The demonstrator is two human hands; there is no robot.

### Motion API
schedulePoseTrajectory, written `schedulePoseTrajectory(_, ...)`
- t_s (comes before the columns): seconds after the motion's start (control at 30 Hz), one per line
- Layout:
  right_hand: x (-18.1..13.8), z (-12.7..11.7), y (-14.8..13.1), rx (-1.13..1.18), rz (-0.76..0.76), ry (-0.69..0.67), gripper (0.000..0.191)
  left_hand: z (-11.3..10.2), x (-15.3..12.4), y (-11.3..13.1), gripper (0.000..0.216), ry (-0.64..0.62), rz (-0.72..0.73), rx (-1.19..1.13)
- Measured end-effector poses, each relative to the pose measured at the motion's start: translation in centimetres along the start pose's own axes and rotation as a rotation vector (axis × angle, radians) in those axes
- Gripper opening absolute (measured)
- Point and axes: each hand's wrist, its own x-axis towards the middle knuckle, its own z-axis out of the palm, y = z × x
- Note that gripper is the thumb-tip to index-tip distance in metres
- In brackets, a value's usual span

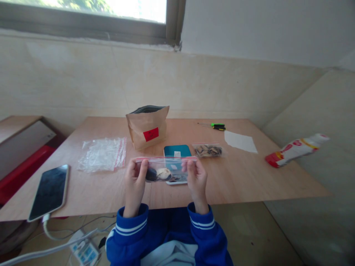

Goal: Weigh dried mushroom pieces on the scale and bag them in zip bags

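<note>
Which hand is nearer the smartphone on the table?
Left. The left hand, pinching the zip bag, is closer to the smartphone; the right hand holds the bag's far end.

Pale tiled wall [83, 85], dark-framed window [91, 22] above (daylight came through), wooden table [244, 177], grey floor [313, 221].

Both hands [135, 183] [197, 181] pinch a clear zip bag [165, 169] above the table [238, 177].

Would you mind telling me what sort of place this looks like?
Probably a plain room used as a small packing spot: a bare wooden table under a window, with a brown paper pouch and a stack of empty zip bags.
</note>
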Motion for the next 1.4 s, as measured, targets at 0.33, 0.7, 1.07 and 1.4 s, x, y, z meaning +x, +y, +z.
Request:
schedulePoseTrajectory(0.33, 0.16, -0.03, -0.39, -0.016, 0.001, -0.037, 0.017, -0.17, -0.06, -0.36, 0.025, -0.112, -0.018, -0.09)
schedulePoseTrajectory(0.7, 0.3, -0.5, -0.26, -0.04, -0.069, -0.03, 0.011, -0.54, 0.03, -0.08, 0.02, -0.074, 0.003, 0.006)
schedulePoseTrajectory(1.07, 0.14, -0.35, -0.39, 0.028, -0.094, -0.053, 0.009, -0.27, -0.21, -0.26, 0.021, -0.064, 0.034, -0.009)
schedulePoseTrajectory(1.4, 0.23, -0.68, -0.4, 0.106, 0.067, -0.191, 0.012, -0.67, -0.28, -0.49, 0.019, -0.122, 0.026, -0.073)
